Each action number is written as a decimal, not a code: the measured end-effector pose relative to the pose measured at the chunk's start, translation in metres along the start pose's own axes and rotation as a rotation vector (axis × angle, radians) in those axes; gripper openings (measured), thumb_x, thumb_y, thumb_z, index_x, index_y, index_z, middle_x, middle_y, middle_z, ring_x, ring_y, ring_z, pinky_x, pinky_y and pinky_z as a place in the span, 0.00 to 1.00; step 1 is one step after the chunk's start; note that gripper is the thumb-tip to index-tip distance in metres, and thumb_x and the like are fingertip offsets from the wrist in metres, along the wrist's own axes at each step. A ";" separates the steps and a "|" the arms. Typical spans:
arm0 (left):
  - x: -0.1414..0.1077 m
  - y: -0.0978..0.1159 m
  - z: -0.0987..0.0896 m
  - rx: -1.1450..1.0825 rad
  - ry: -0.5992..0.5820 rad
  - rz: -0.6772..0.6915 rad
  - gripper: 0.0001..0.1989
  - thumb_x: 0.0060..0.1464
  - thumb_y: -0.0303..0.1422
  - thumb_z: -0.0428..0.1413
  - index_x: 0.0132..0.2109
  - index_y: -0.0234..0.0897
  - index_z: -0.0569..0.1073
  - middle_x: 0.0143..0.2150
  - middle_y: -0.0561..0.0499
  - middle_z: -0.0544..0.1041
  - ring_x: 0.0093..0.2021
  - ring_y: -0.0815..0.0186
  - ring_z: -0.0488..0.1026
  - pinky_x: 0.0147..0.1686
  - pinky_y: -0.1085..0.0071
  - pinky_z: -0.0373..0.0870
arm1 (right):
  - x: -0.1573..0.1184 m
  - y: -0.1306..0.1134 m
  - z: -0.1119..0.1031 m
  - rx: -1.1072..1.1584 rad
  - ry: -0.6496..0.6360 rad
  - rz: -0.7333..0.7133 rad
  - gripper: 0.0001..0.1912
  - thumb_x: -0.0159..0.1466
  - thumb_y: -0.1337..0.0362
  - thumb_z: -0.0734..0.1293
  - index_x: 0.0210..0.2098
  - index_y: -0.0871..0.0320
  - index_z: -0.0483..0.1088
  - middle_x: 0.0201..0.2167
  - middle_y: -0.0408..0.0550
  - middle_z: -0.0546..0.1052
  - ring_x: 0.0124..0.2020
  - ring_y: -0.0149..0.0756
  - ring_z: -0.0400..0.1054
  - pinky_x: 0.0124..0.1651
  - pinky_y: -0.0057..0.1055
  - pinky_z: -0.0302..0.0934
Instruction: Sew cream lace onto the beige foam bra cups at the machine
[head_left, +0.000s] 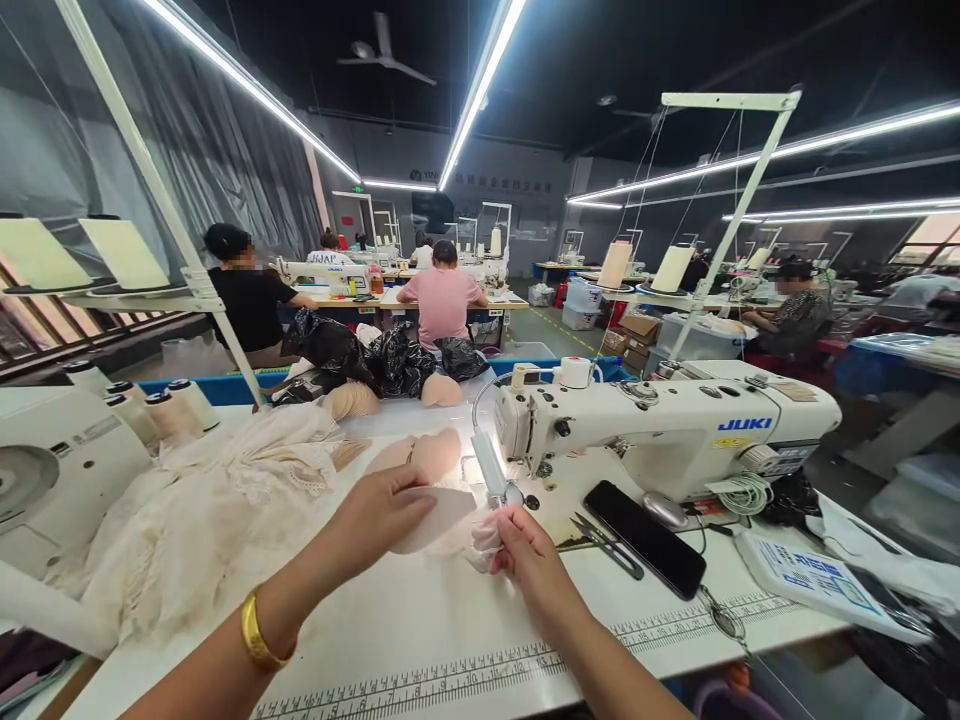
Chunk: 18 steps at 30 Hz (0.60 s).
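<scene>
Nearest you, the bangle (262,630) circles your left wrist; if that arm sweeps low over the lace heap (225,510), the metal could snag a loop.

Your right hand (529,560) pinches a bunched scrap of sheer cloth (486,540) between thumb and fingertips, right beside the lamp (489,465). Gathered that tightly, it could pucker or fold under itself, and your fingertips are close enough to the machine's head to be at risk if it runs. The lamp hides the needle, so whether it is up or down cannot be told.

Your left hand (375,515) has its fingers bent and drawn together, thumb close alongside, over the edge of the beige panel (442,515). Whether they truly pinch it, I cannot tell. The panel lies between your hands, reaching toward the cloth; a light hold there could let it skew, and uneven pulling might stretch one layer against the other.

To the right, the snips (611,547) lie just beside the phone (645,540), points toward the machine (675,420). A careless right wrist could meet those points or scratch the screen.

Farther off, the pads (435,455) lie past your left hand; the panel's edge could catch them and drag one along.
</scene>
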<state>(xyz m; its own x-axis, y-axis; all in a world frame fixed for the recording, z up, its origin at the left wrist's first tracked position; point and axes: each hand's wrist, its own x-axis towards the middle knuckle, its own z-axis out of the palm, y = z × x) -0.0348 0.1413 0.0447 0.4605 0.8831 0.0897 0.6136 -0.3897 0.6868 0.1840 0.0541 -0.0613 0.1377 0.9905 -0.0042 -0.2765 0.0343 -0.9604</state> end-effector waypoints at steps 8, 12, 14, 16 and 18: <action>-0.001 0.017 0.024 0.044 -0.114 0.052 0.09 0.56 0.39 0.53 0.34 0.40 0.74 0.31 0.53 0.77 0.35 0.59 0.74 0.32 0.68 0.62 | 0.001 -0.011 0.011 -0.118 -0.031 -0.045 0.30 0.61 0.34 0.72 0.37 0.55 0.71 0.31 0.43 0.74 0.32 0.36 0.67 0.38 0.33 0.62; -0.015 0.021 0.024 0.100 -0.067 0.100 0.06 0.56 0.35 0.53 0.37 0.40 0.73 0.36 0.50 0.79 0.37 0.57 0.74 0.36 0.65 0.66 | -0.009 -0.042 0.014 -0.393 -0.107 -0.158 0.21 0.66 0.42 0.70 0.36 0.54 0.69 0.30 0.41 0.70 0.32 0.37 0.64 0.37 0.32 0.60; -0.034 0.027 0.021 0.103 0.042 0.191 0.14 0.55 0.33 0.54 0.48 0.38 0.74 0.47 0.45 0.80 0.48 0.52 0.76 0.48 0.58 0.72 | -0.022 -0.064 0.013 -0.631 -0.196 -0.248 0.15 0.71 0.48 0.65 0.37 0.53 0.71 0.31 0.42 0.73 0.33 0.38 0.66 0.38 0.32 0.60; -0.054 0.037 0.021 0.055 0.096 0.305 0.26 0.55 0.33 0.57 0.61 0.37 0.71 0.59 0.38 0.76 0.60 0.47 0.72 0.61 0.49 0.68 | -0.036 -0.081 0.007 -0.818 -0.336 -0.299 0.14 0.73 0.52 0.63 0.38 0.52 0.73 0.32 0.44 0.77 0.34 0.39 0.70 0.39 0.32 0.63; -0.065 0.046 0.024 -0.052 -0.058 0.369 0.34 0.55 0.38 0.62 0.68 0.36 0.67 0.67 0.36 0.72 0.68 0.44 0.67 0.68 0.46 0.63 | -0.044 -0.088 -0.005 -0.960 -0.511 -0.304 0.14 0.74 0.51 0.64 0.38 0.51 0.75 0.33 0.44 0.81 0.33 0.39 0.74 0.38 0.30 0.67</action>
<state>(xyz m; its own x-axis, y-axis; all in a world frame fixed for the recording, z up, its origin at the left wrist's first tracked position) -0.0207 0.0595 0.0531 0.6810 0.6690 0.2979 0.3666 -0.6636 0.6521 0.2066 0.0069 0.0219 -0.3921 0.9042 0.1694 0.5779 0.3853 -0.7194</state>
